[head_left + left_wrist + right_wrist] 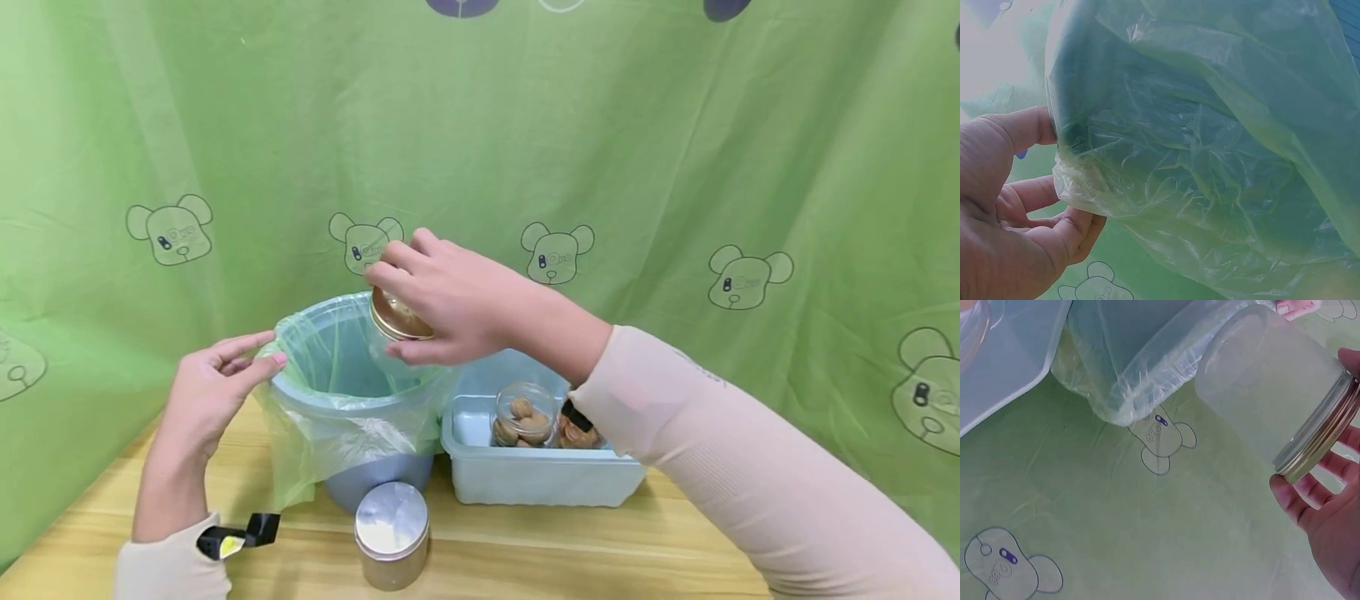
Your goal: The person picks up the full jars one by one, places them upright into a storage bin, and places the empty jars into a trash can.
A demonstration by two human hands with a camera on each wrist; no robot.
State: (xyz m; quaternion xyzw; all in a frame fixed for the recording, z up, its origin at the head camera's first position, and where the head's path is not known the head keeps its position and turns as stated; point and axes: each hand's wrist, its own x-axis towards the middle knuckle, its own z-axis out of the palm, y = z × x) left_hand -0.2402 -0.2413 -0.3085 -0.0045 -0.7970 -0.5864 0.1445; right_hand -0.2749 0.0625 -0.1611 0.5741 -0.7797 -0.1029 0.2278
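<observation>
My right hand [465, 300] grips a clear, empty-looking jar [1266, 381] by its gold screw lid [401, 317]. The jar hangs tilted over the mouth of a blue trash can [378, 483], its glass end pointing down. A thin green trash bag [300, 450] lines the can and folds over the rim. At the can's left side my left hand [213, 383] pinches the bag at the rim; crumpled film shows between thumb and fingers in the left wrist view. Just in front of the can stands a round container with a silver lid [392, 518].
Right of the can sits a light blue bin [540, 479]. Inside it are a clear jar of walnuts [525, 417] and, partly behind my right sleeve, another container with brownish contents [577, 433]. A green curtain [480, 150] hangs behind the wooden table [525, 558].
</observation>
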